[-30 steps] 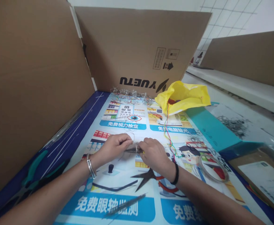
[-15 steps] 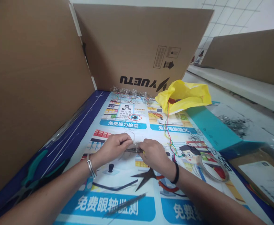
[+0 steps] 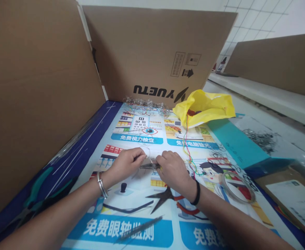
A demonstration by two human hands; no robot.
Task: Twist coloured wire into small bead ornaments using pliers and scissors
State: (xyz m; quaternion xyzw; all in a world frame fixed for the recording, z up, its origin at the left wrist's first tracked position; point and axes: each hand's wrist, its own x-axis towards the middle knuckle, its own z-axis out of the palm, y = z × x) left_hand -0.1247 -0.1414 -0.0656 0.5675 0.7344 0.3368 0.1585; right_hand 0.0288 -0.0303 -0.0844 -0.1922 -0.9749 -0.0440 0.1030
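My left hand [image 3: 128, 163] is closed in a pinch on a thin silvery wire [image 3: 149, 151], which curves up in a loop beside the fingertips. Opposite it, my right hand [image 3: 174, 171] is wrapped round small pliers. The dark jaws of the pliers [image 3: 148, 166] point left toward my left hand, and a bit of yellow handle shows by the fingers. Wire runs down to the jaws; whether they clamp it is too small to tell. Just below my right hand lie scissors [image 3: 163, 198] with orange handles, blades parted. A bundle of thin dark wires [image 3: 142, 227] lies nearer to me.
Teal-handled pliers [image 3: 35, 194] and long straight wires lie at left. A cardboard wall [image 3: 142, 45] stands behind tangled wire pieces [image 3: 144, 104]. A yellow bag [image 3: 207, 104] trails coloured cords [image 3: 187, 149]. At right are a tape roll [image 3: 222, 180] and a turquoise box [image 3: 236, 142].
My right hand has turned slightly and its fingers have shifted on the pliers. The wire by the jaws now slants down to them, where it curved across them before. My left hand barely moved.
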